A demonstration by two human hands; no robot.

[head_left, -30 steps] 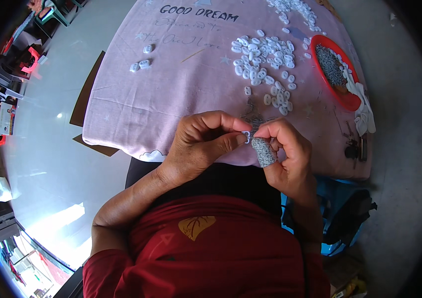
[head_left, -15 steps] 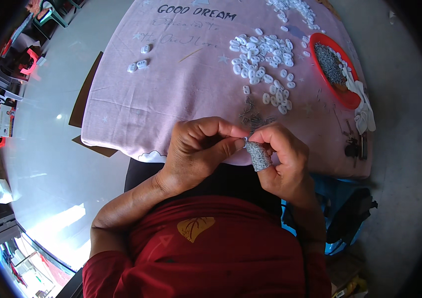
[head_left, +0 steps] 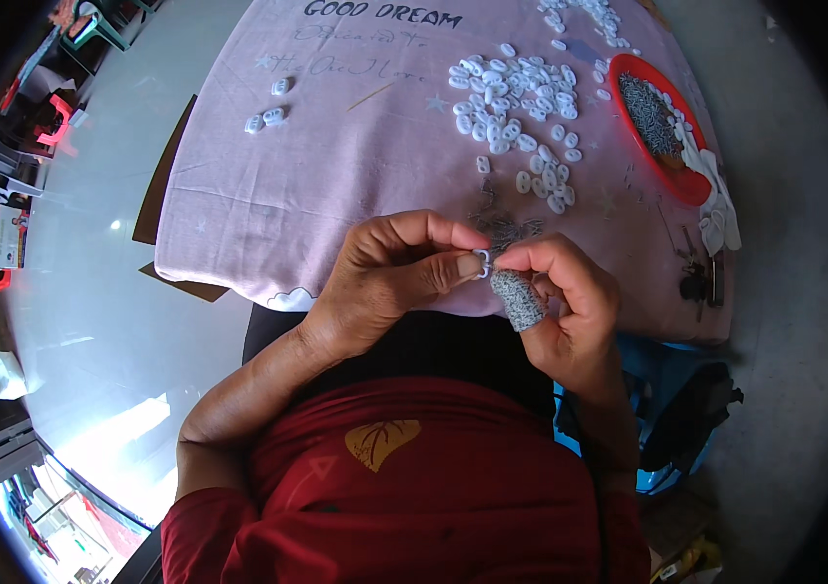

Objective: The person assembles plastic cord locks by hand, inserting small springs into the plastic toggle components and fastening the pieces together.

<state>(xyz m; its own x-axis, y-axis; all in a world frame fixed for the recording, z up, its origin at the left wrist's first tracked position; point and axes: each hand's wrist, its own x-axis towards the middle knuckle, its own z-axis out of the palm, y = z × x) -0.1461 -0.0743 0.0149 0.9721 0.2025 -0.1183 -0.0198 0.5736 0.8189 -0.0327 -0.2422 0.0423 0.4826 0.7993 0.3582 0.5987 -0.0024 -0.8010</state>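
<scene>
My left hand [head_left: 380,273] pinches a small white plastic piece [head_left: 483,264] between thumb and forefinger, above the table's near edge. Right beside it, the closed fingertips of my right hand [head_left: 574,307] meet at the piece's side; whatever they hold is too small to make out. A grey knitted sleeve [head_left: 519,300] covers my right thumb. Just beyond the hands lies a small heap of thin grey metal parts [head_left: 508,232]. Past that, many white oval plastic pieces [head_left: 501,102] with two holes are scattered, a lone one [head_left: 483,164] nearest the metal heap.
A pink cloth [head_left: 336,195] covers the table. On the right stands a red tray [head_left: 694,187] of grey metal parts, with white gloves [head_left: 716,209] over its edge and dark tools [head_left: 694,277] nearby. Three white pieces [head_left: 275,115] sit apart at left. A blue stool [head_left: 662,389] is below right.
My hands have drawn slightly apart, and the white piece now shows more between the left fingertips. The right hand has shifted a little to the right.
</scene>
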